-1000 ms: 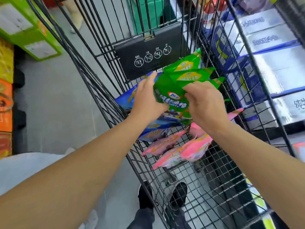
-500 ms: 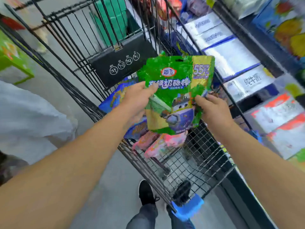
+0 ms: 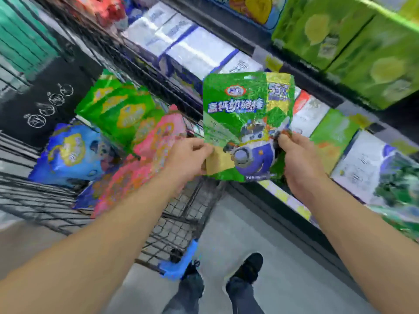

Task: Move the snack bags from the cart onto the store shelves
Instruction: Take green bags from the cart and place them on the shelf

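Both my hands, left [image 3: 188,158] and right [image 3: 299,164], pinch green bag [image 3: 247,123] by lower edges, upright between cart [image 3: 181,225] and shelf [image 3: 292,205]. Feels light, crinkly, slippery; grip edges firmly.

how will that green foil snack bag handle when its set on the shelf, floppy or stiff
The crinkled green foil snack bag probably flexes: its surface shows creases. It seems light, since the left hand and right hand pinch only its lower edges. Glossy film may slide, and it may slump.
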### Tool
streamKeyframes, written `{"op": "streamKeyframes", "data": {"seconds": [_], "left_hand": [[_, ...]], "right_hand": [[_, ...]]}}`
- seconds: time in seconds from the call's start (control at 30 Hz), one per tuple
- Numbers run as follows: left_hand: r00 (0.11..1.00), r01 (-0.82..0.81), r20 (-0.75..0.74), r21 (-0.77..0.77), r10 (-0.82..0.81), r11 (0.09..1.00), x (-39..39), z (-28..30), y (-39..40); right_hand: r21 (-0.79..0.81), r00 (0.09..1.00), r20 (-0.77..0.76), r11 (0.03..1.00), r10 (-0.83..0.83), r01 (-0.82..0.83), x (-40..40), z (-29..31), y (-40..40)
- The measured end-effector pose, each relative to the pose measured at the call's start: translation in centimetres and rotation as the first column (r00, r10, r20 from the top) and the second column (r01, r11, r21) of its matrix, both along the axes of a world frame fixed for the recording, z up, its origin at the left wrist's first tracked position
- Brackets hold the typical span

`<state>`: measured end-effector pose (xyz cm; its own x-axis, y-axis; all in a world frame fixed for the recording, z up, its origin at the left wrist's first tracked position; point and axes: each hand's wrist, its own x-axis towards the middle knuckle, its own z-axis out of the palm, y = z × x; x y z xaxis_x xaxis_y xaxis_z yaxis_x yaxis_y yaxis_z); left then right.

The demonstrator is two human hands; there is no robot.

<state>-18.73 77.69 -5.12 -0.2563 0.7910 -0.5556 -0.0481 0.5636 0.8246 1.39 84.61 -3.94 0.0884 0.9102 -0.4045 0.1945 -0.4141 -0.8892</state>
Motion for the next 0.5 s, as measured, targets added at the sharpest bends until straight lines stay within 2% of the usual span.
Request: {"op": "streamKeyframes", "data": {"seconds": [0.13, 0.23, 0.37, 0.5], "left_hand": [[0.992, 0.119, -0.046, 0.030, -0.118, 0.992, 7.6, 0.1, 3.0], [0.972, 0.195, -0.135, 0.027, -0.190, 0.980, 13.8, 0.4, 5.4], [0.894, 0.345, -0.310, 0.021, -0.322, 0.938, 20.4, 1.5, 8.2], [0.826, 0.439, -0.411, 0.036, -0.387, 0.898, 26.3, 2.3, 10.9]], "right_hand": [[0.047, 0.993, 0.104, 0.997, -0.061, 0.057, 8.7, 0.0, 0.4], [0.096, 0.962, 0.258, 0.993, -0.094, 0.072, 15.1, 1.0, 0.3], [0.161, 0.841, 0.528, 0.986, -0.115, 0.034, 22.2, 2.4, 0.6], [0.216, 0.773, 0.616, 0.976, -0.148, 0.014, 28.5, 3.0, 1.8]]}}
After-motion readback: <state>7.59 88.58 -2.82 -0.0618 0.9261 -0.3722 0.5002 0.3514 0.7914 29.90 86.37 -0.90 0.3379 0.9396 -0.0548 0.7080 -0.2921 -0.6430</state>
